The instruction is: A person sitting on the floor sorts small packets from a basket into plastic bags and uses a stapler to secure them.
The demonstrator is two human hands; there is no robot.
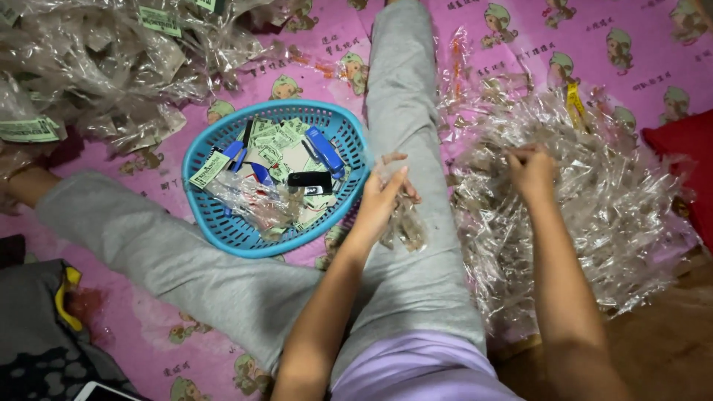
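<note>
**Two hands among clear wrappers, basket at the knee**

The left hand (pixel 382 197) is closed around a small bunch of clear plastic wrappers (pixel 405 223), and it holds them just above the grey trouser leg (pixel 405 96). The bunch hangs down from the fingers, so the leg works like a small support under it. The right hand (pixel 531 172) is at about 3 o'clock from the left one. Its fingers are bent and pinched into the top of a big wrapper pile (pixel 594 200); it seems to grip a piece, but I cannot tell exactly which one.

At 9 o'clock from the left hand stands a blue basket (pixel 215 223), very near, between the two legs. Inside it lie small blue and black stick-shaped gadgets, green paper labels and some wrappers. This place looks practical: both hands can reach it without stretching.

At about 10 o'clock, further away, is a second heap (pixel 111 67) of wrappers with green labels. Everything rests on a pink mat (pixel 148 341) with cartoon figures. The mat edge runs at 4 o'clock, where bare floor (pixel 661 349) begins. A red cushion (pixel 687 148) is at the right border. Free room stays mainly on the mat at 7 o'clock.
</note>
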